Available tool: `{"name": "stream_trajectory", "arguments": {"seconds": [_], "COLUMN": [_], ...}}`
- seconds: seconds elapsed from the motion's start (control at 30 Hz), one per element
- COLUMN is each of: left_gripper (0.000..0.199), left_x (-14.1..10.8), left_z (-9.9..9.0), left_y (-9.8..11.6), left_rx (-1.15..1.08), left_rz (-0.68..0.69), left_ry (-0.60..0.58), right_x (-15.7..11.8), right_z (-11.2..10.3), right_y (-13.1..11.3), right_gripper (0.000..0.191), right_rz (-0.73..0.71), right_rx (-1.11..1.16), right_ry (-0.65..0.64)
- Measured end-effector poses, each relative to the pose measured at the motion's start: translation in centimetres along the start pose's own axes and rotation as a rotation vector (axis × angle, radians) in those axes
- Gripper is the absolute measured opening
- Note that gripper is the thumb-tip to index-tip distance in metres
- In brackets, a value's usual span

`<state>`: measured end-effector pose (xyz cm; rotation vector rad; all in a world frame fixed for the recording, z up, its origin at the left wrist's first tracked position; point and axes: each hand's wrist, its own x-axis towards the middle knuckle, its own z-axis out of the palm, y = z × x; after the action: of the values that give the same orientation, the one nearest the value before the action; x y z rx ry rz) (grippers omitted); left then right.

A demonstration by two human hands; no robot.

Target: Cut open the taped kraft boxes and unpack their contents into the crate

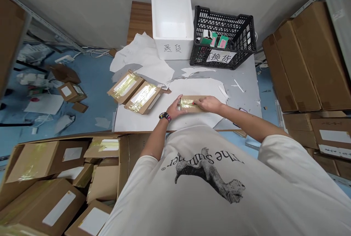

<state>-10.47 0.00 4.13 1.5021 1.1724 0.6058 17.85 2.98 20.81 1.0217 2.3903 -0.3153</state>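
Flat brown corrugated-cardboard parcel [193, 105] lying lengthwise on torn white foam sheet [137, 120], glossy yellowish tape across its top. Left hand [175, 107] narrow, fingers curled over parcel's left end, holding it; black wristwatch with multicoloured band [165, 117] on that wrist. Right hand [208, 104] narrow, fingers laid along the tape; firmness of grip impossible to tell. Just left of hands, two similar taped cardboard parcels [134, 92] side by side, touching. Farther back, on matte grey tabletop [244, 97]: white expanded-polystyrene box [172, 25] with handwritten black characters, black perforated plastic crate [236, 31] with white paper label, crumpled white paper [142, 58] beside box. Bottom left, open cardboard carton [46, 163] packed with more parcels.
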Motion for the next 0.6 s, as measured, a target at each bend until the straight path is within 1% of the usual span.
{"name": "stream_trajectory", "arguments": {"seconds": [0.07, 0.17, 0.4, 0.6], "left_gripper": [0.139, 0.139, 0.138, 0.135], "left_x": [-0.1, -0.2, -0.2, -0.4], "left_z": [-0.2, -0.4, -0.5, -0.6], "left_y": [0.3, 0.7, 0.6, 1.3], "left_rx": [0.003, 0.012, 0.063, 0.119], "left_rz": [-0.022, -0.052, -0.005, -0.004], "left_ry": [-0.012, -0.027, -0.016, -0.013], "right_x": [-0.1, -0.6, -3.3, -5.3], "right_z": [0.4, 0.4, 0.1, 0.7], "right_y": [-0.3, -0.2, 1.8, 3.2], "right_gripper": [0.053, 0.053, 0.047, 0.055], "right_rz": [0.010, 0.043, 0.120, 0.138], "right_rx": [0.011, 0.031, 0.004, 0.010], "right_ry": [0.004, -0.013, -0.126, -0.133]}}
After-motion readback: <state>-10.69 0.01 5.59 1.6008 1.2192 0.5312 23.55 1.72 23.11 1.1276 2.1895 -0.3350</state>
